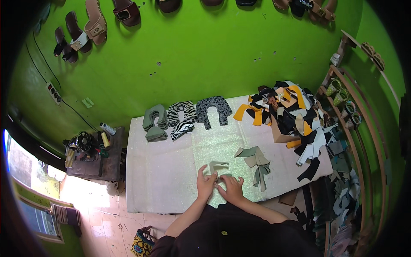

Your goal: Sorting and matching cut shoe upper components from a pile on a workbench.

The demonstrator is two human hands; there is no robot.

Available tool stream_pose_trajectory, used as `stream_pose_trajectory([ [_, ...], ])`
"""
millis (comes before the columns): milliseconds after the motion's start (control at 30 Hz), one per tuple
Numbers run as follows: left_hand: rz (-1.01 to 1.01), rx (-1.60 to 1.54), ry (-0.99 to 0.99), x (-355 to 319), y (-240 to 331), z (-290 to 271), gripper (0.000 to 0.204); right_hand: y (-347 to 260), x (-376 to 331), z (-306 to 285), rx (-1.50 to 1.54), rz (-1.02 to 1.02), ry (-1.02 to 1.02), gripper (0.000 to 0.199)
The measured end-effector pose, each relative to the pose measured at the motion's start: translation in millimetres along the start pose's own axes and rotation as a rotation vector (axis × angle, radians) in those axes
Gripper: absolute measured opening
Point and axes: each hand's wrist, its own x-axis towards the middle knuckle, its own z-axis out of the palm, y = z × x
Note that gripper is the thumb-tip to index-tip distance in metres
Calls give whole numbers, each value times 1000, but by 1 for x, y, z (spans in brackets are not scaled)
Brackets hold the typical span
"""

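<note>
My left hand and my right hand come together over the near edge of the table, fingers bent in a pinch. Between them is a curved, pale grey-green cut piece, which looks like sheet shoe-upper material; its far end sticks up past my fingertips. Exactly where the fingertips meet it is partly hidden. To the right of my hands lies a loose group of green and beige cut pieces, some showing their pale backs.
Stacked U-shaped pieces in green, zebra print and dark pattern line the table's far side. A box overflows with scraps at right. A sewing machine stands left; a wooden shoe rack stands right.
</note>
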Motion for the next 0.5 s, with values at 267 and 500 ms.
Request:
stream_pose_trajectory([
  [267, -76, -224, -15, -18, 18, 8, 42, -4, 6, 8, 121, -37, 70, 36],
  [500, 466, 751, -288, -7, 23, -29, 58, 5, 20, -29, 213, -49, -83, 11],
])
